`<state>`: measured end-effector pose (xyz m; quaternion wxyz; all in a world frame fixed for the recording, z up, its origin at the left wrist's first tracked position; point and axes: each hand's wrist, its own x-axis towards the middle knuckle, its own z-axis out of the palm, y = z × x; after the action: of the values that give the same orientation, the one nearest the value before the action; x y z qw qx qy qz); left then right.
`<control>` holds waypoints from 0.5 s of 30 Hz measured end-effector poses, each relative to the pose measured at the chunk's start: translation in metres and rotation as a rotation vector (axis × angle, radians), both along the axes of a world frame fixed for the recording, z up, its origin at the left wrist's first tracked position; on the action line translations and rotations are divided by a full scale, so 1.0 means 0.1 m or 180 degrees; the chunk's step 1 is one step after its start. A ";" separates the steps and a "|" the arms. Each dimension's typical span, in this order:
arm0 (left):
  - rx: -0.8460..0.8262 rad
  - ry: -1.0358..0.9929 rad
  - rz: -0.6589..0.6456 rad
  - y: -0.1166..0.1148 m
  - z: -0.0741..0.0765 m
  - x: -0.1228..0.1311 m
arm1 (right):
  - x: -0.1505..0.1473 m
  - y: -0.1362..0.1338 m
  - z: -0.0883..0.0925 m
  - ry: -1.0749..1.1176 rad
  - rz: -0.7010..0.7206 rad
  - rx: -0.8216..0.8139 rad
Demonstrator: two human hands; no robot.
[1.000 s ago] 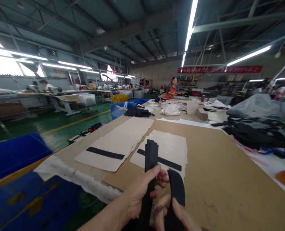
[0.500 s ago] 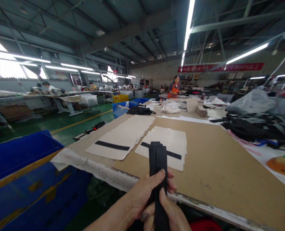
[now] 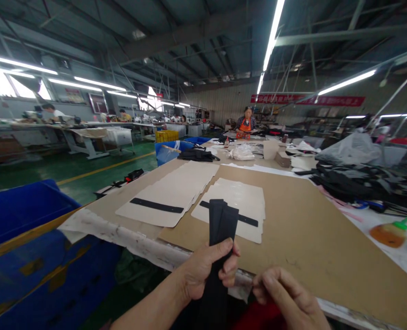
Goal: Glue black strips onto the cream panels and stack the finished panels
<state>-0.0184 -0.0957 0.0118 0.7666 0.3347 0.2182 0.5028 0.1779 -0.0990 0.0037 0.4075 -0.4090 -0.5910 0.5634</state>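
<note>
My left hand is closed round a bundle of black strips, which stands upright with its top ends fanned apart. The bundle's lower part hangs below the table edge, dark and partly hidden. To the right and apart from the bundle is my right hand, its fingers curled in, with nothing visible in them. Beyond the bundle lies a fan of overlapping cream sheets, crossed by one black strip. A second, longer row of cream sheets at its left carries another black strip.
The sheets rest on a brown board-topped table. Blue bins stand at the left. An orange bottle with a green nozzle and black material lie at the right. A person in an orange apron is at the far end.
My right hand has let go of the black strips and moved right, away from them. My left hand keeps hold of the bundle, whose top ends are spread wider. The view has turned slightly.
</note>
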 end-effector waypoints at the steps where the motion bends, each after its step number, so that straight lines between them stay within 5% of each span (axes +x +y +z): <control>1: -0.0028 -0.0064 -0.0029 0.02 0.01 0.02 | 0.01 0.01 0.03 0.0167 -0.0283 -0.0065; 4: 0.0085 -0.0633 0.0257 0.09 0.13 0.04 | -0.03 0.01 0.00 0.0786 -0.1037 -0.0112; 6: 0.0301 -0.1191 0.0709 0.16 0.28 0.00 | -0.10 -0.03 -0.12 0.1156 -0.1091 -0.0164; 11: 0.0743 -0.2071 0.1656 0.36 0.56 -0.16 | -0.36 -0.24 -0.57 0.1875 -0.0072 -0.1059; 15: 0.0611 -0.2307 0.1918 0.41 0.54 -0.02 | -0.63 -0.29 -0.56 0.2134 0.0403 -0.1196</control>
<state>-0.0203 -0.0545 0.0659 0.5791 0.1290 -0.0232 0.8046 0.1150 -0.1282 -0.0522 0.4604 -0.2324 -0.3357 0.7882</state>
